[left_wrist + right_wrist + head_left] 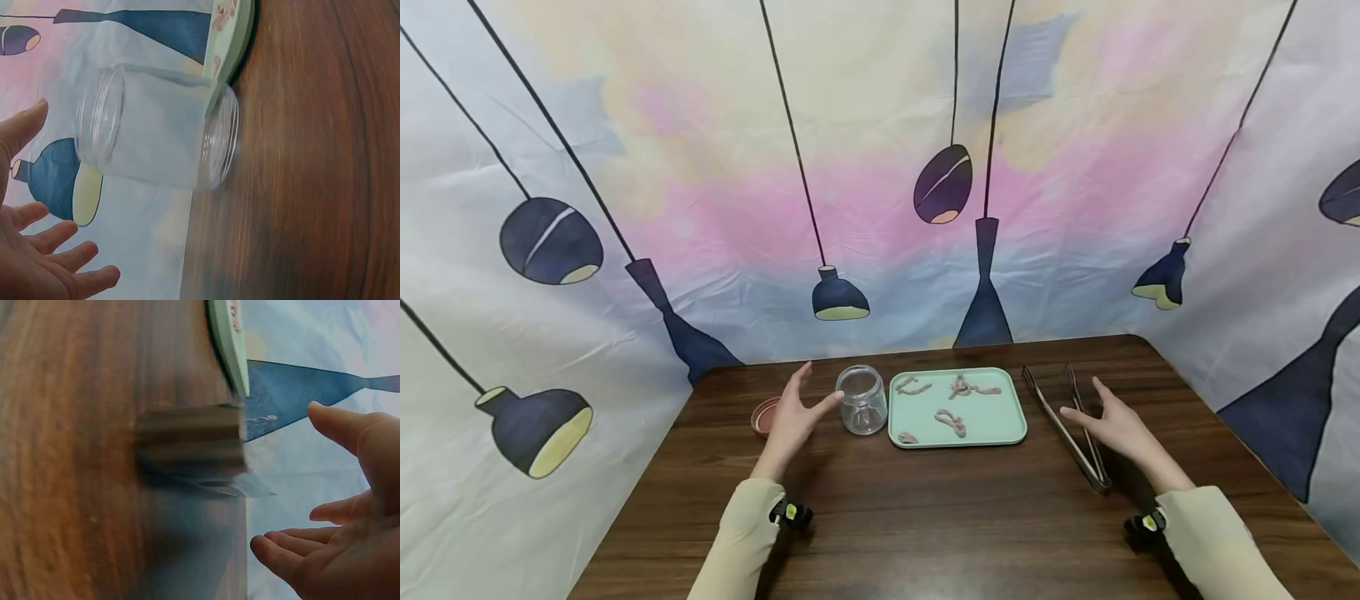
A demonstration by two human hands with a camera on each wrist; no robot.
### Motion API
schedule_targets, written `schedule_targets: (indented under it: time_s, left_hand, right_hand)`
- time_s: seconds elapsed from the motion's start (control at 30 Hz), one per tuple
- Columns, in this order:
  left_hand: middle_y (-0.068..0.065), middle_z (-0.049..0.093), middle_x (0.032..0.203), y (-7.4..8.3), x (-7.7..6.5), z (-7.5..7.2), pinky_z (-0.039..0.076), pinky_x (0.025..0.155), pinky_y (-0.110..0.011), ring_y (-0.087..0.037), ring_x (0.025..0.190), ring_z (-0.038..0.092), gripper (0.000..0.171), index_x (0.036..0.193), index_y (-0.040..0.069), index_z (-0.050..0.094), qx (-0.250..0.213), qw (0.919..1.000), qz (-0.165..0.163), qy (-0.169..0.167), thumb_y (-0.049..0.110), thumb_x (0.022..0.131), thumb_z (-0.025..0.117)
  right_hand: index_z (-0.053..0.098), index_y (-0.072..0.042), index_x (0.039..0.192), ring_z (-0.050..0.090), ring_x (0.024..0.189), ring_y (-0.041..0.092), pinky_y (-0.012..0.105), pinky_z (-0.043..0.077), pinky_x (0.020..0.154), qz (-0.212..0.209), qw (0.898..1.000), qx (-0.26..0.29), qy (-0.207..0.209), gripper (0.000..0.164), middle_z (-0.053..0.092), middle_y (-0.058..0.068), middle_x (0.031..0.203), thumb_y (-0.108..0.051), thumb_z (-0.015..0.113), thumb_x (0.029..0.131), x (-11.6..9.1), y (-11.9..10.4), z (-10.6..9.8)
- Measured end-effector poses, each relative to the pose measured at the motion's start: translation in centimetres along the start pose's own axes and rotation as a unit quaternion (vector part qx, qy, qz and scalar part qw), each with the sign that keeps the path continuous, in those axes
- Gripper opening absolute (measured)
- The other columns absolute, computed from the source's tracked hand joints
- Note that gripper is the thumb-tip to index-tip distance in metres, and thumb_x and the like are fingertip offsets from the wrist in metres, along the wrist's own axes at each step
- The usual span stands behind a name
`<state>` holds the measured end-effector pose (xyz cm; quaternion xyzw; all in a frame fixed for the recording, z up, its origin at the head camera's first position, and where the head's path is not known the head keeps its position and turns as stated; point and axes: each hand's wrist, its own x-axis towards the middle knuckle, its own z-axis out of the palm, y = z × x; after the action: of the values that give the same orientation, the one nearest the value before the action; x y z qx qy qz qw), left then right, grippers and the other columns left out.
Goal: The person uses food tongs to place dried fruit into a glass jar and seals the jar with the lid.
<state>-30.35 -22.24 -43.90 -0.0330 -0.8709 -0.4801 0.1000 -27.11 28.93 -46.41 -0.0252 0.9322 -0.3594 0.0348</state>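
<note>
A clear glass jar [862, 413], upright with its mouth uncovered, stands just right of my left hand [792, 419]. That hand has its fingers spread and thumb toward the jar; in the left wrist view a gap shows between the fingers and the glass [162, 128]. On the right, my right hand [1122, 431] hovers beside long metal tongs [1063, 428], fingers extended and holding nothing. The tongs lie with their arms apart, bend end toward me; the right wrist view blurs them. Between jar and tongs sits a pale green tray [988, 427] bearing several pinkish-grey, strip-like pieces [951, 421].
A reddish-brown round dish or lid [763, 418] lies left of the jar, partly behind my left hand. Everything stands on a dark wooden table [940, 525]. Behind it hangs a cloth backdrop [880, 183] printed with lamps. Each wrist wears a small black camera.
</note>
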Motion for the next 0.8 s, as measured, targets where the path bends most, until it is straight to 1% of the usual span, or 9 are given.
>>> schedule_targets:
  time_s: [0.07, 0.2, 0.37, 0.43, 0.57, 0.67, 0.8]
  left_hand:
    - [-0.015, 0.035, 0.159, 0.0, 0.1, 0.6, 0.029, 0.113, -0.058, -0.035, 0.147, 0.030, 0.098, 0.159, 0.013, 0.028, -0.012, 0.9999, -0.003, 0.001, 0.052, 0.085, 0.079]
    - [-0.016, 0.034, 0.159, 0.2, 0.4, 1.8, 0.028, 0.113, -0.059, -0.036, 0.147, 0.028, 0.096, 0.158, 0.013, 0.029, -0.034, 0.9994, -0.010, 0.001, 0.053, 0.085, 0.078]
    - [-0.015, 0.035, 0.159, 0.4, 0.4, 3.2, 0.031, 0.111, -0.060, -0.036, 0.146, 0.030, 0.095, 0.158, 0.015, 0.030, -0.060, 0.9979, -0.024, 0.000, 0.053, 0.085, 0.078]
    - [-0.014, 0.033, 0.159, 0.4, 0.4, 3.7, 0.032, 0.111, -0.059, -0.035, 0.147, 0.029, 0.095, 0.159, 0.016, 0.029, -0.076, 0.9967, -0.028, 0.001, 0.051, 0.085, 0.079]
    - [-0.016, 0.027, 0.162, 0.7, 0.5, 4.7, 0.029, 0.114, -0.058, -0.035, 0.148, 0.025, 0.098, 0.160, 0.014, 0.024, -0.116, 0.9929, -0.027, 0.003, 0.046, 0.086, 0.080]
    - [-0.017, 0.024, 0.163, 0.8, 0.6, 5.4, 0.027, 0.114, -0.060, -0.037, 0.149, 0.023, 0.102, 0.161, 0.014, 0.021, -0.124, 0.9921, -0.022, -0.004, 0.046, 0.085, 0.081]
    - [-0.015, 0.023, 0.164, 0.8, 0.6, 5.9, 0.028, 0.113, -0.060, -0.036, 0.149, 0.023, 0.106, 0.161, 0.014, 0.020, -0.119, 0.9925, -0.027, -0.008, 0.045, 0.082, 0.083]
  right_hand:
    - [-0.002, 0.013, 0.155, 0.035, 0.128, 0.065, 0.070, 0.040, 0.094, 0.001, 1.000, -0.004, -0.005, 0.108, 0.014, 0.049, 0.150, -0.056, 0.058, 0.098, 0.1, 0.0, 0.4]
    - [-0.001, 0.016, 0.153, 0.028, 0.131, 0.066, 0.071, 0.037, 0.097, -0.005, 1.000, -0.013, -0.015, 0.110, 0.012, 0.049, 0.150, -0.054, 0.062, 0.097, 0.3, 0.1, 1.1]
    - [0.001, 0.018, 0.152, 0.022, 0.133, 0.066, 0.072, 0.032, 0.101, -0.006, 1.000, -0.018, -0.022, 0.113, 0.012, 0.050, 0.149, -0.054, 0.065, 0.094, 0.5, 0.1, 1.8]
    - [0.001, 0.019, 0.152, 0.021, 0.134, 0.067, 0.073, 0.031, 0.102, -0.006, 0.999, -0.021, -0.026, 0.114, 0.012, 0.051, 0.149, -0.055, 0.066, 0.093, 0.6, 0.1, 2.0]
    - [0.001, 0.021, 0.151, 0.021, 0.134, 0.066, 0.072, 0.031, 0.102, -0.004, 0.999, -0.030, -0.031, 0.116, 0.013, 0.051, 0.149, -0.056, 0.067, 0.092, 0.8, 0.0, 2.3]
    - [0.001, 0.023, 0.149, 0.021, 0.134, 0.066, 0.071, 0.031, 0.103, -0.006, 0.999, -0.033, -0.033, 0.116, 0.013, 0.052, 0.148, -0.054, 0.068, 0.093, 0.9, -0.4, 2.4]
    - [0.002, 0.024, 0.148, 0.021, 0.134, 0.066, 0.071, 0.031, 0.102, -0.006, 0.999, -0.034, -0.032, 0.116, 0.013, 0.052, 0.148, -0.050, 0.071, 0.092, 1.1, -0.8, 2.6]
